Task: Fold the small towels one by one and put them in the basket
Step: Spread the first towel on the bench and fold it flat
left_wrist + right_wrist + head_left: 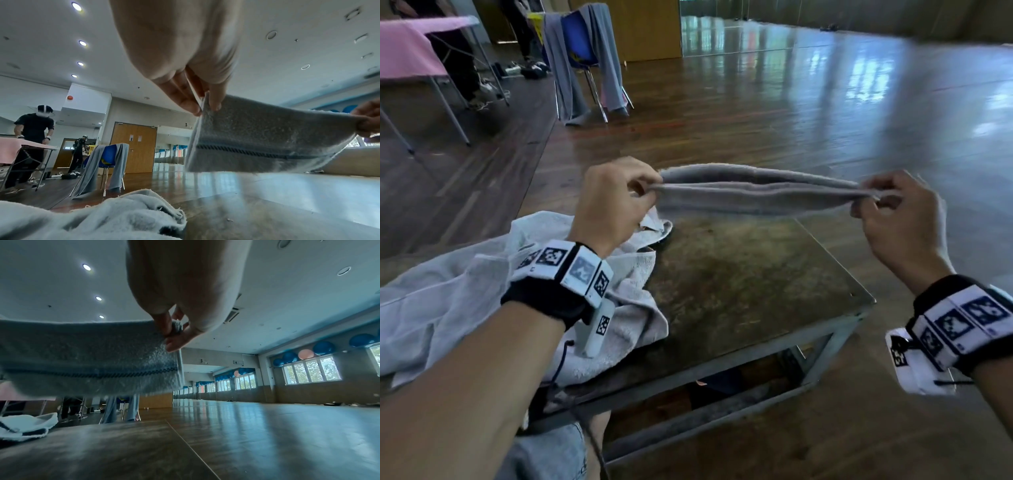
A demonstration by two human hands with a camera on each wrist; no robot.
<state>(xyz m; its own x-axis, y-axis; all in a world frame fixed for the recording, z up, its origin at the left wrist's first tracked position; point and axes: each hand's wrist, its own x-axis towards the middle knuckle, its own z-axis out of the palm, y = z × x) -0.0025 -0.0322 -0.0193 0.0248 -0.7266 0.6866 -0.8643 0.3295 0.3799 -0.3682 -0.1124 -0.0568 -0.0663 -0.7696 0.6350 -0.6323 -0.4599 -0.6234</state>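
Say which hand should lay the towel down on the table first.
Probably left: the left hand pinches its towel end above the table, while the right hand holds its end beyond the table's edge.

The pile of pale white terry towels [465, 294] on the worn brown table [750, 284] is cut off by the head view's left edge and partly covered by the left forearm. The grey terry towel with a dark stitched stripe [267, 138] hides the right hand [368, 120] in the left wrist view, apart from its fingers at the frame edge. The towel's lower hem is motion-blurred in both wrist views.
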